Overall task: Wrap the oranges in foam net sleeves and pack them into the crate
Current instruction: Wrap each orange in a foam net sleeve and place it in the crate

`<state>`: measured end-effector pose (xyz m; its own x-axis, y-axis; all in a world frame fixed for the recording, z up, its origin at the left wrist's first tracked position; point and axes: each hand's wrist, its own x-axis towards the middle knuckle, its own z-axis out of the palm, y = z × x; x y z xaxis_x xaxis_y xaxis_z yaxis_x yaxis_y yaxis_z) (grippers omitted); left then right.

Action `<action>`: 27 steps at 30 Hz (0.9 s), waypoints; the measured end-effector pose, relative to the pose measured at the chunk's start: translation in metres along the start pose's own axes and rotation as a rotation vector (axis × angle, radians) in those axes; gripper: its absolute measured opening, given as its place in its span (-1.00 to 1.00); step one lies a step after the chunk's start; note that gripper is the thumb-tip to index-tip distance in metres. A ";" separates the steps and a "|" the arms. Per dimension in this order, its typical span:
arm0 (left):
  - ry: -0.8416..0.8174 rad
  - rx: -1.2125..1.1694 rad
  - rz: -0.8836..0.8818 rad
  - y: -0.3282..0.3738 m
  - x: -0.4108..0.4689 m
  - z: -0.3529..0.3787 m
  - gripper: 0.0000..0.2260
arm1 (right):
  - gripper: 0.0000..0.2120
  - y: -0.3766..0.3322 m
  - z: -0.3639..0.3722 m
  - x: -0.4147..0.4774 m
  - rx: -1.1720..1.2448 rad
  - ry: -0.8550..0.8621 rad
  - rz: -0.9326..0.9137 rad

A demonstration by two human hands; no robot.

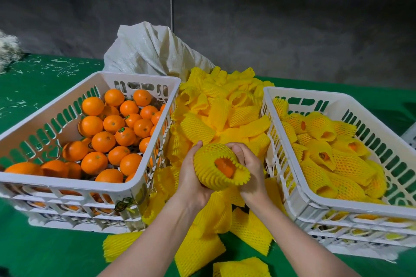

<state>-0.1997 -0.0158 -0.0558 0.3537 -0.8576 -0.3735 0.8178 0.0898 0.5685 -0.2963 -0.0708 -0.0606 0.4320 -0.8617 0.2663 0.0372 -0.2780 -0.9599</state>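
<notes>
Between the two crates I hold an orange [225, 167] inside a yellow foam net sleeve [210, 172]; its peel shows through the sleeve's open end. My left hand [191, 175] grips the sleeved orange from the left and below. My right hand [248, 168] grips it from the right, fingers curled over the top. The white crate on the left [74, 183] holds several bare oranges [103, 141]. The white crate on the right [290, 94] holds several oranges wrapped in yellow sleeves [337, 164].
A heap of empty yellow foam sleeves [220, 110] fills the gap between the crates and spills toward me [198, 252]. A pale woven sack [148, 49] stands behind the heap. Everything rests on a green table cover [45, 254] before a dark wall.
</notes>
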 end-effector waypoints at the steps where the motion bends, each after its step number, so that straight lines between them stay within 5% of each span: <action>1: 0.046 0.019 0.053 0.002 0.002 0.002 -0.74 | -0.74 -0.002 -0.001 0.001 0.005 -0.021 0.021; 3: 0.145 0.061 0.110 0.007 0.005 0.004 -0.92 | -0.68 -0.005 -0.003 0.003 0.068 -0.054 0.134; 7: 0.220 0.163 0.133 0.012 0.010 0.007 -0.90 | -0.57 -0.011 -0.008 0.006 0.258 -0.164 0.515; 10: 0.272 0.239 0.145 0.011 0.011 0.007 -0.83 | -0.11 -0.018 -0.001 0.006 0.143 -0.211 0.556; 12: 0.328 0.373 0.250 0.010 0.016 0.000 -0.71 | 0.00 -0.018 0.004 0.005 -0.022 -0.169 0.538; 16: 0.355 0.709 0.512 0.007 0.020 -0.011 -0.54 | -0.21 -0.010 0.009 0.001 -0.031 -0.142 0.561; 20: 0.280 0.511 0.293 0.008 0.016 -0.009 -0.64 | -0.61 -0.006 0.015 0.002 0.448 -0.056 0.683; 24: 0.188 0.500 0.231 0.008 0.018 -0.011 -0.66 | -0.85 -0.004 0.012 0.001 0.528 -0.002 0.646; 27: 0.160 0.540 0.237 0.009 0.019 -0.009 -0.61 | -0.83 -0.003 0.013 0.000 0.558 0.018 0.631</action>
<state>-0.1813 -0.0268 -0.0639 0.5961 -0.7552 -0.2726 0.3774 -0.0362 0.9253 -0.2845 -0.0643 -0.0592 0.5074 -0.7927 -0.3379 0.2356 0.5048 -0.8304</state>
